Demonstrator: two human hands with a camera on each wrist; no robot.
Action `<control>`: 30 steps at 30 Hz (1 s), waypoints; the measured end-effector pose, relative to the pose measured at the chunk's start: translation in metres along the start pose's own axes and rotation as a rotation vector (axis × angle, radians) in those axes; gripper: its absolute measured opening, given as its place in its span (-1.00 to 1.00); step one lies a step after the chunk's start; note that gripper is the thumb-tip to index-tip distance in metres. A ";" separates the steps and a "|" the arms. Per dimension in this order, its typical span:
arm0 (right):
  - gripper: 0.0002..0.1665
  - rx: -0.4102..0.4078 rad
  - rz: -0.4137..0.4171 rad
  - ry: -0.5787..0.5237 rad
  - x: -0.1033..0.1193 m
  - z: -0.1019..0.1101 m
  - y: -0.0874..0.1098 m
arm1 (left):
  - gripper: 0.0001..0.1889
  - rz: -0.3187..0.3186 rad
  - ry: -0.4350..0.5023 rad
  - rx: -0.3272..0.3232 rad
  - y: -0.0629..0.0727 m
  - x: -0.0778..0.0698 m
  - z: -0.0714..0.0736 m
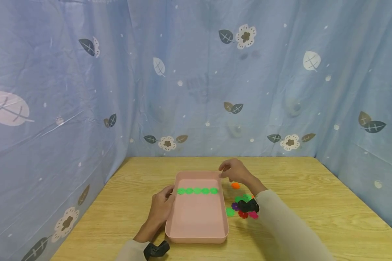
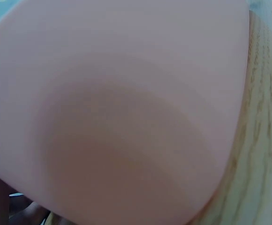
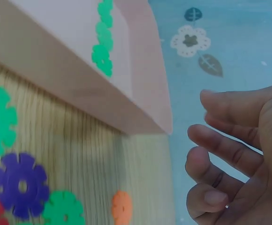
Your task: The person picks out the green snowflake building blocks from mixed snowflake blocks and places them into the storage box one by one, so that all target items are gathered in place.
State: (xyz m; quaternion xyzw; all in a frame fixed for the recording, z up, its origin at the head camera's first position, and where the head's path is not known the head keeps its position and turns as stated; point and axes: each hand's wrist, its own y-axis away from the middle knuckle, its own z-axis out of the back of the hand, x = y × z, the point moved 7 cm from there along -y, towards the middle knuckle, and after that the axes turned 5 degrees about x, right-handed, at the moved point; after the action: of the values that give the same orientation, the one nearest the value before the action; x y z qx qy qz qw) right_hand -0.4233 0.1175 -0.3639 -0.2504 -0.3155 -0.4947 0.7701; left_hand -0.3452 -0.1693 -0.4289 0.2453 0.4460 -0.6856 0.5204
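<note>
A pink rectangular tray (image 1: 197,221) stands on the table, with several green flower-shaped plastic pieces (image 1: 197,190) in a row across its far part. My left hand (image 1: 161,206) holds the tray's left side by its edge; in the left wrist view the tray's wall (image 2: 126,93) fills most of the picture and hides the grip. Beyond the tray's far right corner, my right hand (image 1: 236,171) hovers near the rim. Its fingers (image 3: 232,152) are loosely bent, apart from one another, with nothing between them in the right wrist view.
Loose flower-shaped pieces lie right of the tray: a purple one (image 3: 22,186), a red one (image 1: 243,214), a pink one (image 1: 253,215), several green ones (image 1: 230,212) and an orange one (image 1: 235,185). A blue patterned curtain (image 1: 196,72) surrounds the wooden table (image 1: 300,195).
</note>
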 end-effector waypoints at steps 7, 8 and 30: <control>-0.70 0.002 0.024 -0.026 -0.010 0.014 0.017 | -0.60 -0.008 0.013 0.016 -0.001 -0.002 0.001; -0.69 0.006 0.023 -0.026 -0.012 0.016 0.019 | -0.60 -0.009 0.011 0.013 -0.001 -0.002 0.001; -0.71 0.092 -0.033 0.006 -0.065 0.023 0.049 | -0.60 -0.009 -0.005 -0.006 -0.001 0.002 0.000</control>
State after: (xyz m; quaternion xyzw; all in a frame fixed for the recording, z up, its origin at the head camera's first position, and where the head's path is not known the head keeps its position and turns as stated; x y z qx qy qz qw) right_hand -0.4042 0.1921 -0.3994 -0.2077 -0.3396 -0.4931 0.7735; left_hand -0.3467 -0.1700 -0.4303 0.2400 0.4477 -0.6873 0.5192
